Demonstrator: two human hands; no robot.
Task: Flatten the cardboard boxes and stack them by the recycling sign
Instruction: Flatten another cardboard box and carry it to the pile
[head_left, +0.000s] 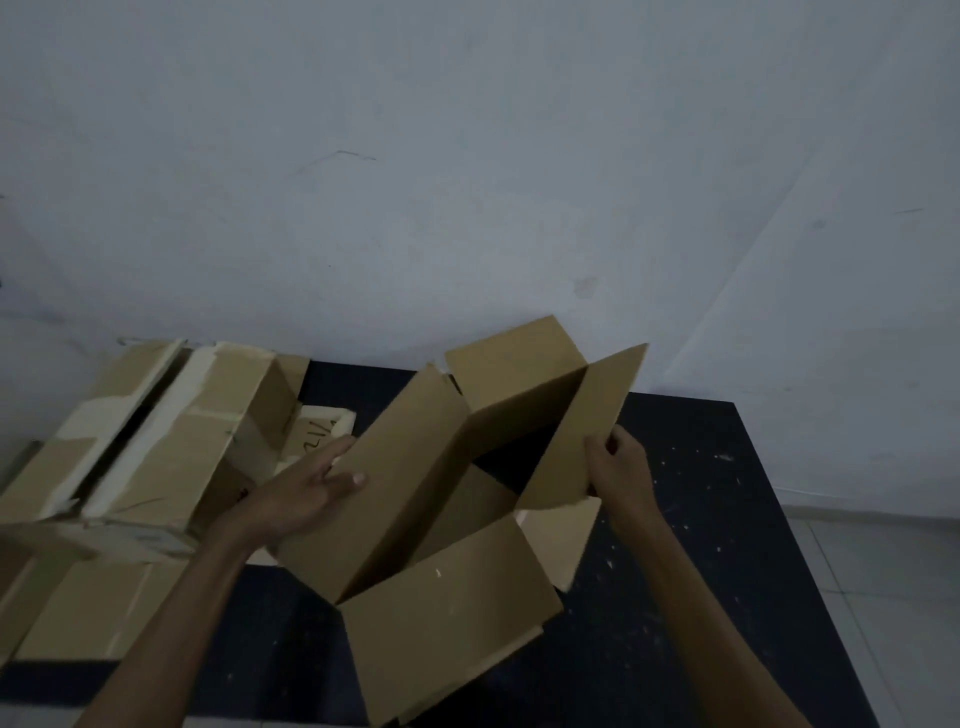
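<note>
An open brown cardboard box (405, 499) stands on the dark table (701, 571) in the middle of the view, all its top flaps spread outward. My left hand (306, 488) holds the edge of the box's left flap, thumb on the flap's face. My right hand (621, 467) pinches the lower edge of the raised right flap (582, 426). The near flap (447, 623) points toward me. The box's inside is dark.
A larger taped cardboard box (156, 431) lies at the left of the table, with flat cardboard pieces (93, 608) below it. A pale wall rises behind the table. Light floor tiles (893, 597) show at the right, past the table's edge. No recycling sign is in view.
</note>
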